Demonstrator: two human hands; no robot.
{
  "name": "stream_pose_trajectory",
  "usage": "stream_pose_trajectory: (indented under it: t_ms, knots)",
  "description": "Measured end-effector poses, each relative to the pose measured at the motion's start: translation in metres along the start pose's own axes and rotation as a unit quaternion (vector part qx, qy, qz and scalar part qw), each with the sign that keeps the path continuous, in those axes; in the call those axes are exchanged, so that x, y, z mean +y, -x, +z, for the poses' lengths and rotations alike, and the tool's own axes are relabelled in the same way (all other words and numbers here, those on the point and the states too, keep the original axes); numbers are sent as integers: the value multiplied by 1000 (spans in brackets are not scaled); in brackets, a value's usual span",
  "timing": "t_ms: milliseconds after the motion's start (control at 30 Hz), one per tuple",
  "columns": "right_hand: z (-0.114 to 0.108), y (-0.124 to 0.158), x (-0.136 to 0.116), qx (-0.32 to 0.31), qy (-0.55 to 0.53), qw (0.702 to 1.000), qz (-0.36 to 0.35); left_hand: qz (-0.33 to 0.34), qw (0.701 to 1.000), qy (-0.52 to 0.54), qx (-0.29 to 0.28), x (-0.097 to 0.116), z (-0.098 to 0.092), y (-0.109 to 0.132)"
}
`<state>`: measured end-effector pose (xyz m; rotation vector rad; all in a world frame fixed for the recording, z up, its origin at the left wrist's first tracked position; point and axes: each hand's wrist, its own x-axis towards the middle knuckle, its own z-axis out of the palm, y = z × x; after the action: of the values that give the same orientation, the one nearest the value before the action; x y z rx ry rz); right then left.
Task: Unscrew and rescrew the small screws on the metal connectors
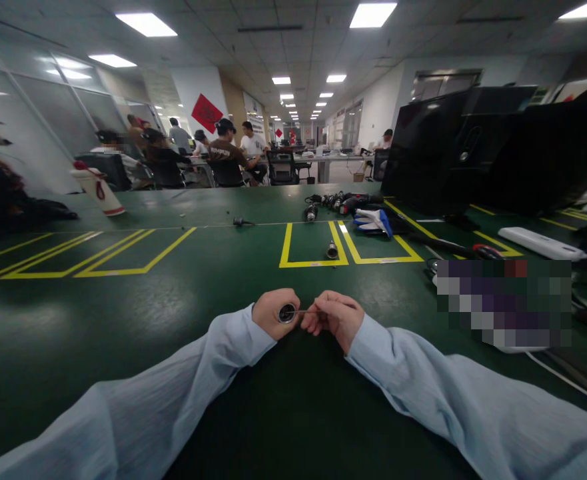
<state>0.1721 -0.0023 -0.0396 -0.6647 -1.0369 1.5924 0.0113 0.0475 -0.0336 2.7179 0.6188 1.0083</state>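
My left hand (275, 315) is closed around a round metal connector (287, 313), its dark, ringed end turned toward me. Most of its body is hidden in the fist. From that end a thin rod or wire (306, 311) runs across to my right hand (334, 316), whose thumb and fingers pinch it. What exactly the thin piece is, I cannot make out. Beyond both hands, a small metal fitting (332, 251) stands inside a yellow-taped rectangle. Another metal connector (310, 212) lies behind that, beside dark cables.
Blue-and-white gloves (373, 223) lie by a dark corded tool (358, 202) at the back. A white power strip (542, 243) and a blurred-out object (504, 303) are at right. A small plug-like part (243, 221) and a cup (99, 189) stand left. Several people sit beyond the green table (213, 293).
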Motion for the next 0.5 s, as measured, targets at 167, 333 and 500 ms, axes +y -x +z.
stream_pose_trajectory:
  t_ms: [167,333,500]
  knots:
    - [8,12,-7,12,157,984,-80,-11,1000,-3,-22,0,0,0]
    - [16,18,-18,4,393,903,-173,-34,997,-35,-64,3,0,0]
    - [19,6,-30,-14,378,914,-145,-38,995,-47,-84,4,0,-1]
